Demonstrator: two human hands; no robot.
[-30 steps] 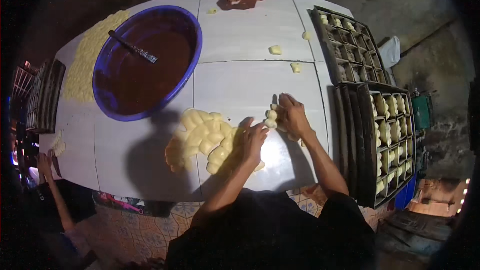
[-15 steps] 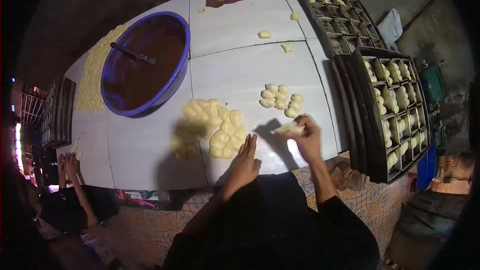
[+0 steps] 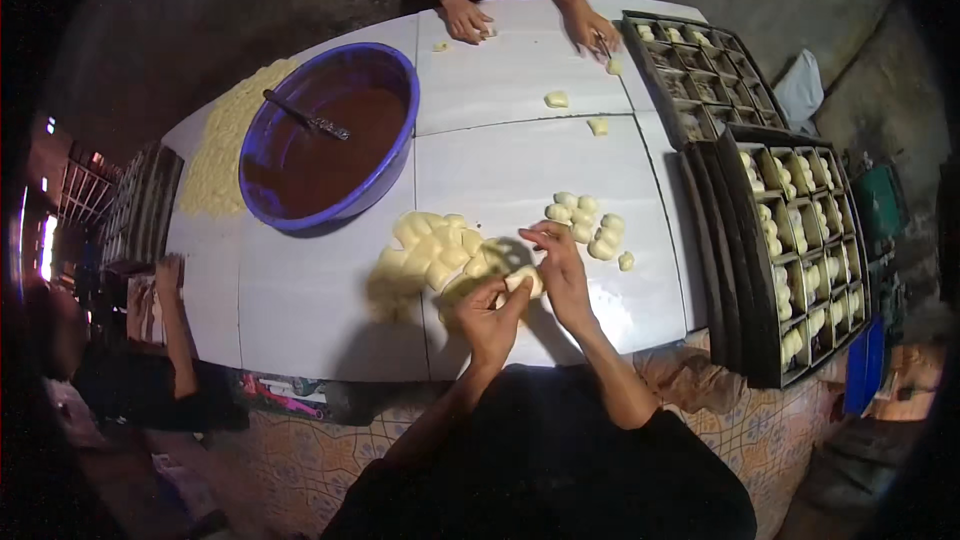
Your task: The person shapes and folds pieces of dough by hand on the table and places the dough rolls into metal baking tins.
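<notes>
My left hand point(image 3: 490, 325) pinches a pale dough piece point(image 3: 524, 282) between thumb and fingers, just above the table. Close against its right side is my right hand point(image 3: 563, 280), fingers apart and the index stretched out over the dough; its thumb is mostly hidden. Left of my hands lies a cluster of cut dough pieces point(image 3: 432, 248), partly in shadow. Beyond my right hand rest shaped dough balls joined in rows point(image 3: 606, 237), with a small dough lump point(image 3: 626, 261) beside them.
A blue basin point(image 3: 412, 120) of brown filling, with a dark-handled utensil point(image 3: 305, 114), stands at left. Flattened dough point(image 3: 215, 165) lies behind it. Compartmented trays point(image 3: 790, 250) holding dough line the right side. Across the white table point(image 3: 520, 155) a co-worker's hands point(image 3: 592, 28) handle dough; another person's arm point(image 3: 175, 330) is at left.
My left hand has lifted off the table and now pinches dough. My right hand has come leftward to meet it. A small lump now lies by the rows. The co-worker's hands have moved apart.
</notes>
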